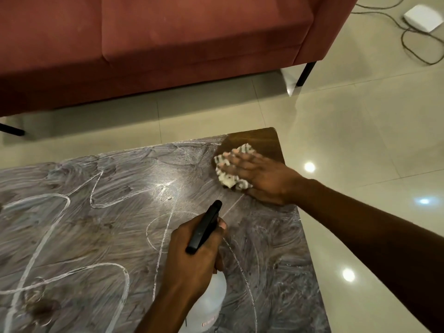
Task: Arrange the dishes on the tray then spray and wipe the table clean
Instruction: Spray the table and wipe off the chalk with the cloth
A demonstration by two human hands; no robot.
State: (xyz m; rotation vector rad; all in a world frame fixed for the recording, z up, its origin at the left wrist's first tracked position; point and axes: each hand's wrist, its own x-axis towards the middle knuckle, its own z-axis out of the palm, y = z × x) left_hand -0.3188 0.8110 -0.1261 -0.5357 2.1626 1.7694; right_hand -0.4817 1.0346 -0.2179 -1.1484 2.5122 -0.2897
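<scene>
pale spray bottle (211,305) in the left grip (192,258), fingers curled round it, contents unclear. right grip (262,179) flat, pressing a checked cloth (227,175) at the bare brown corner of the tabletop (96,224); rest smeared white.

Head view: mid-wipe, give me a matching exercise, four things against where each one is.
Things:
1 cloth
2 spray bottle
3 sofa
4 white box

Places:
A on the floor, far right
B gripped by the left hand
C pressed flat under the right hand
D beyond the table

Pairs: 1-C, 2-B, 3-D, 4-A
</scene>
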